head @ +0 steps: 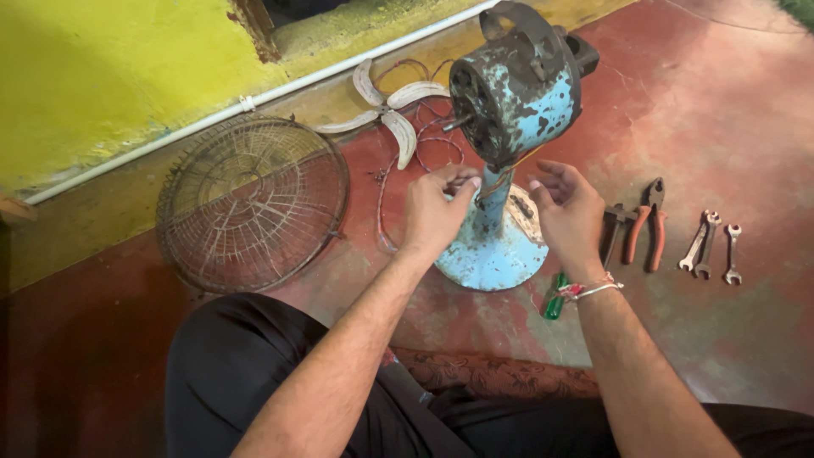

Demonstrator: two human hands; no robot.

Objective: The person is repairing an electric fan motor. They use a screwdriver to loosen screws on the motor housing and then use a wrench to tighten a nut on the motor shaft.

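An old blue table fan stands on the red floor, its rusty motor housing (517, 89) on a blue stem above a round base (492, 259). Its bare shaft points left. My left hand (434, 208) is by the stem under the motor, fingertips pinched together on something small, perhaps a wire. My right hand (570, 208) hovers on the other side of the stem, fingers spread and curled, holding nothing that I can see. Thin wires hang from the motor between both hands.
A round wire fan guard (253, 203) lies to the left. Pale fan blades (386, 110) and a loop of red wire lie by the yellow wall. Orange-handled pliers (646, 225), spanners (710, 246) and a green screwdriver (555, 297) lie to the right.
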